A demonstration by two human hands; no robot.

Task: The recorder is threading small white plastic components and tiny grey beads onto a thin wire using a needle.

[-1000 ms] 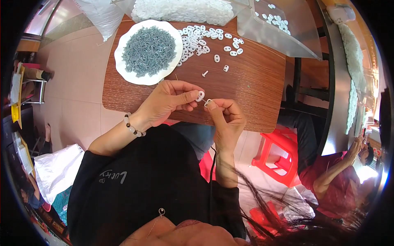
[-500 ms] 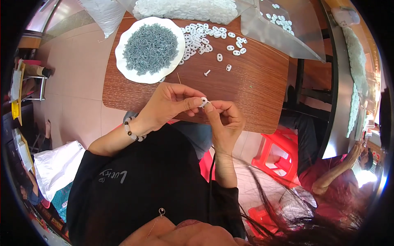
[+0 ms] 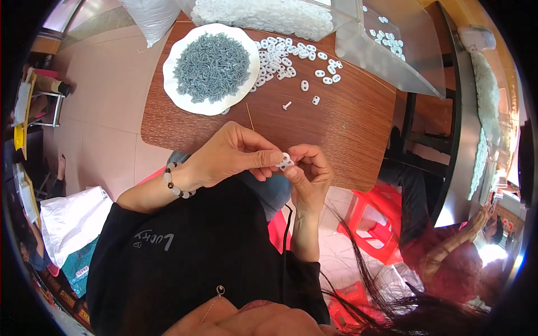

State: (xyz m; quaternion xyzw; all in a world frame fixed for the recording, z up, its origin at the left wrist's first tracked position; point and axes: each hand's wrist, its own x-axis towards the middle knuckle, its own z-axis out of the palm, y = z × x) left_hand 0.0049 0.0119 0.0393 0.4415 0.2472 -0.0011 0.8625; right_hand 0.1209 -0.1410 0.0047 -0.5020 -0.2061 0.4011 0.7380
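Observation:
A small white oval plastic piece with two holes (image 3: 285, 162) is pinched between my two hands, just off the table's near edge. My left hand (image 3: 238, 154) grips it from the left with thumb and fingers. On the other side, my right hand (image 3: 311, 173) closes thumb and fingertips on the same piece; part of it is hidden by the fingers. A thin tan rod (image 3: 250, 117) sticks up past the back of my left hand; I cannot tell whether it is held. A white pin-like part (image 3: 287, 105) and a loose white piece (image 3: 316, 100) lie beyond.
A scalloped white plate (image 3: 175, 99) heaped with small grey-green rods stands on the brown wooden table (image 3: 353, 129). Many white ovals (image 3: 274, 59) lie beside it. Clear bins with white parts (image 3: 260, 17) stand behind. A red stool (image 3: 372, 227) and a co-worker's arm (image 3: 457, 243) are at right.
Both hands have come slightly nearer to me with the white piece, which has turned so that its holes show. The whole view has shifted a little.

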